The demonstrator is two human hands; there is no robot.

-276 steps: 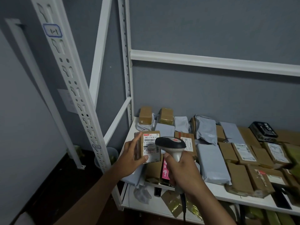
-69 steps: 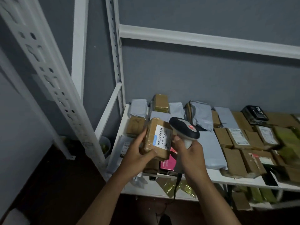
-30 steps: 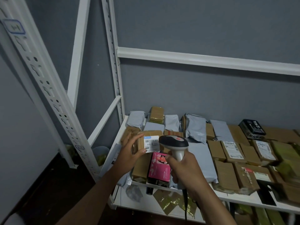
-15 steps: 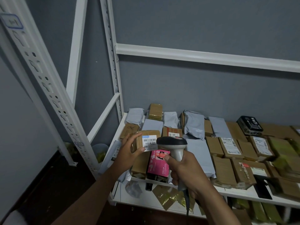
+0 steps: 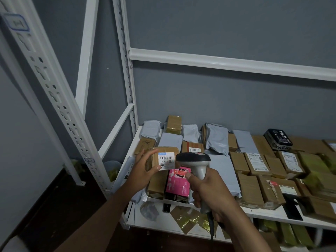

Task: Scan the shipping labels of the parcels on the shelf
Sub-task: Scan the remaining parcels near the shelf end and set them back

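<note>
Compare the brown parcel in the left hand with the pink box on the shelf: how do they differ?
The brown parcel is held up off the shelf by the left hand; the pink box lies on the shelf. The brown parcel shows a white barcode label facing the scanner, held in the right hand; the pink box shows printed packaging and no such label. Both are small and box-shaped.
</note>
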